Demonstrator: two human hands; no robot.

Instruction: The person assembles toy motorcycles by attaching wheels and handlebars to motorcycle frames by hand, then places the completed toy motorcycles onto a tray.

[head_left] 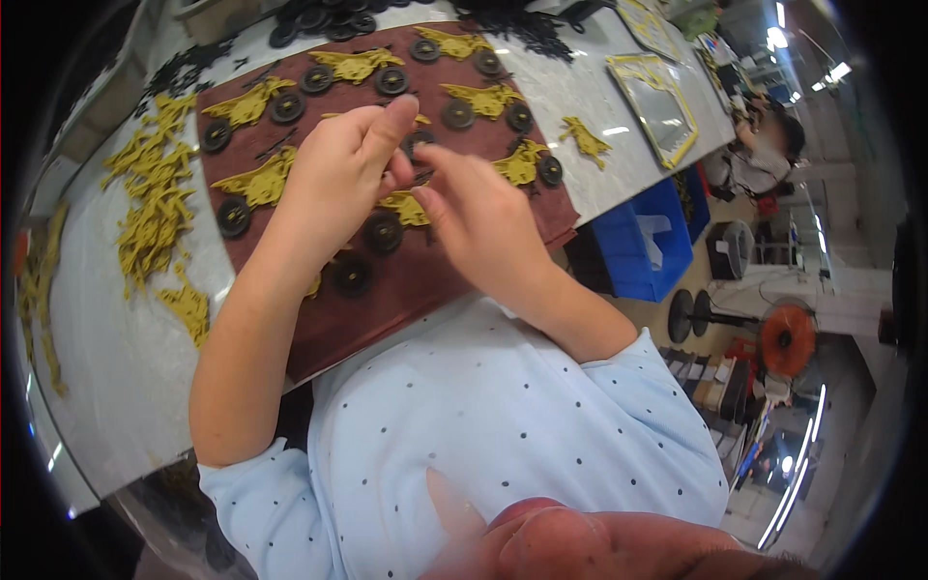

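My left hand [340, 174] is raised over the brown-red cloth [387, 309], its thumb up and its other fingers curled. My right hand [480, 215] meets it from the right, thumb and forefinger drawn close together. Something small and dark shows by the fingertips, but I cannot make it out. Beneath and around the hands, yellow toy motorcycle bodies [356, 66] lie in rows with black wheels [384, 232] at their ends. Another black wheel [351, 275] lies near the cloth's front edge, and my forearms partly cover the bodies there.
A heap of yellow motorcycle bodies [155, 208] lies left of the cloth, and a single yellow body [585, 141] lies to its right. Black parts [324, 19] are piled at the back. Yellow-edged frames [657, 108] rest at the right; a blue bin [646, 246] stands below. A person [764, 155] sits beyond.
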